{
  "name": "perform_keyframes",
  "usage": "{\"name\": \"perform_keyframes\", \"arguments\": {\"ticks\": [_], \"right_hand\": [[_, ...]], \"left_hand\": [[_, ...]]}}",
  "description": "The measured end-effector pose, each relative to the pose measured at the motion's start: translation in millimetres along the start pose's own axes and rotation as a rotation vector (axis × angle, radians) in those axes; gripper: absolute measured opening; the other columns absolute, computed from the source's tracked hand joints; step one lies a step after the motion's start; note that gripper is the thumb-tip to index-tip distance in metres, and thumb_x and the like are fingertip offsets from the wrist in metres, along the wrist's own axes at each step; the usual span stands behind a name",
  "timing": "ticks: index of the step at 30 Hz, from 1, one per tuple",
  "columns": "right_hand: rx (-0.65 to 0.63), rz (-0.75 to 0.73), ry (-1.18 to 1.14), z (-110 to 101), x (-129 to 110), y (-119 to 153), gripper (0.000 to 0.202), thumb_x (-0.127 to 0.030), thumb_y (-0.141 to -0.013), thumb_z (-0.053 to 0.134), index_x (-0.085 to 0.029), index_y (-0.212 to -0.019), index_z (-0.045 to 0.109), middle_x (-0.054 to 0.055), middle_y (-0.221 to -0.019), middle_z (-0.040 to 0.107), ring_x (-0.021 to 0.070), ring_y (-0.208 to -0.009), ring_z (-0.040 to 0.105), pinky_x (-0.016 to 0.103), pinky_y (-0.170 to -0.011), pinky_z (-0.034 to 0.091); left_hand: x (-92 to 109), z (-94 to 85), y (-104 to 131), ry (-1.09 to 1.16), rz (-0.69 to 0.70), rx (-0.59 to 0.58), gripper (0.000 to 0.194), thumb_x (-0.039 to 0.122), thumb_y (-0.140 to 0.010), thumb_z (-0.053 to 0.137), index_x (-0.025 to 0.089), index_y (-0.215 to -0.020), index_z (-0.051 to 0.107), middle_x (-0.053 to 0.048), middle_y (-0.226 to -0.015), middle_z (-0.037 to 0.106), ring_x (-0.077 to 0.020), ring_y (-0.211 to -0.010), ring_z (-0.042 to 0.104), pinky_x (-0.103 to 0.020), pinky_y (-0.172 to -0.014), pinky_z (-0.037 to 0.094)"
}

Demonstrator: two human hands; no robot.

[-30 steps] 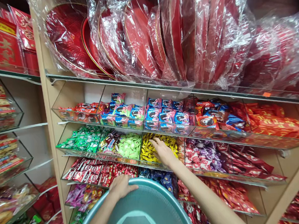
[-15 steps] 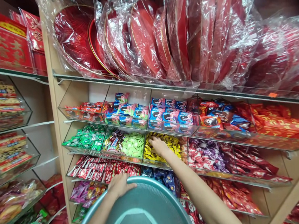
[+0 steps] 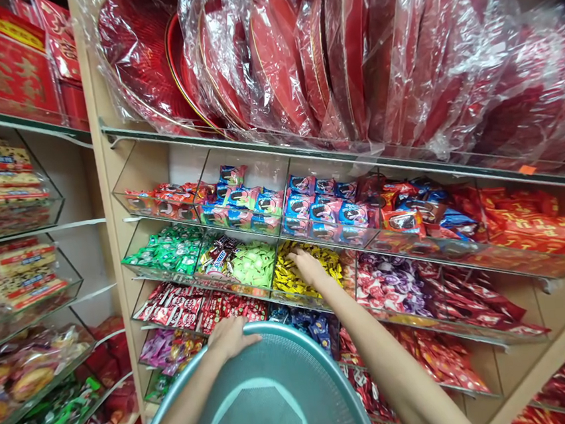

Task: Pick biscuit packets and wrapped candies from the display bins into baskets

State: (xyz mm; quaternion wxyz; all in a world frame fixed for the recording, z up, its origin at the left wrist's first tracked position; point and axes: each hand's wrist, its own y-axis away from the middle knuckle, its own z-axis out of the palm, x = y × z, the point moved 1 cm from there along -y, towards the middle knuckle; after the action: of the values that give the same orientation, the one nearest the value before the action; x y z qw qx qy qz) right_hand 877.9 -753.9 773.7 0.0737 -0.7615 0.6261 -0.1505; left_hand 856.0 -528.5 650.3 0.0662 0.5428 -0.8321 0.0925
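My left hand (image 3: 231, 338) is closed over the far rim of a green plastic basket (image 3: 321, 361), thumb on the inside. The basket's visible floor has a pale polygon pattern and nothing lying on it. My right hand (image 3: 306, 267) reaches over the front lip of a clear shelf bin and touches yellow-wrapped candies (image 3: 289, 279). Its fingers are apart and point down among the wrappers; the tips are partly hidden. Light green candies (image 3: 254, 268) lie in the bin to the left, and purple and pink ones (image 3: 389, 282) to the right.
Clear bin fronts and dividers edge each shelf. Blue snack packs (image 3: 317, 207) fill the row above my right hand. Red trays in plastic wrap (image 3: 278, 59) stand on the glass top shelf (image 3: 256, 144). Packaged biscuits (image 3: 19, 277) line the left shelves.
The view has tilted and shifted slightly, so the basket shows a little farther right. My right hand stays at the yellow candies, its fingers slightly repositioned. My left hand keeps its hold on the rim.
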Motion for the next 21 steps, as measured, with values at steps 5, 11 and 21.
{"name": "perform_keyframes", "arguments": {"ticks": [5, 11, 21], "right_hand": [[0.013, -0.014, 0.000, 6.4, 1.5, -3.7, 0.038, -0.010, -0.080, 0.047, -0.022, -0.116, 0.047, 0.010, -0.114, 0.053, 0.0210, -0.101, 0.052, 0.028, -0.076, 0.042], [0.104, 0.005, -0.059, 7.1, 10.2, -2.7, 0.030, -0.017, -0.084, 0.044, -0.022, -0.114, 0.049, 0.009, -0.111, 0.056, 0.0185, -0.101, 0.052, 0.026, -0.081, 0.039], [0.347, -0.087, -0.383, -10.7, 1.6, 49.4, 0.031, -0.022, -0.086, 0.045, -0.021, -0.116, 0.049, 0.007, -0.111, 0.056, 0.0175, -0.104, 0.051, 0.029, -0.088, 0.040]], "left_hand": [[-0.9, 0.8, -1.4, -0.015, -0.003, 0.004, 0.060, 0.072, -0.068, 0.040, 0.021, -0.088, 0.063, -0.011, -0.090, 0.068, -0.0286, -0.088, 0.062, -0.035, -0.072, 0.046], [-3.1, 1.8, -2.0, -0.014, -0.011, 0.013, 0.058, 0.071, -0.068, 0.040, 0.021, -0.087, 0.063, -0.011, -0.088, 0.068, -0.0290, -0.086, 0.063, -0.035, -0.070, 0.046], [1.2, -3.1, -3.8, -0.017, -0.002, -0.018, 0.058, 0.071, -0.068, 0.042, 0.021, -0.089, 0.064, -0.012, -0.088, 0.068, -0.0300, -0.087, 0.063, -0.037, -0.072, 0.047]]}}
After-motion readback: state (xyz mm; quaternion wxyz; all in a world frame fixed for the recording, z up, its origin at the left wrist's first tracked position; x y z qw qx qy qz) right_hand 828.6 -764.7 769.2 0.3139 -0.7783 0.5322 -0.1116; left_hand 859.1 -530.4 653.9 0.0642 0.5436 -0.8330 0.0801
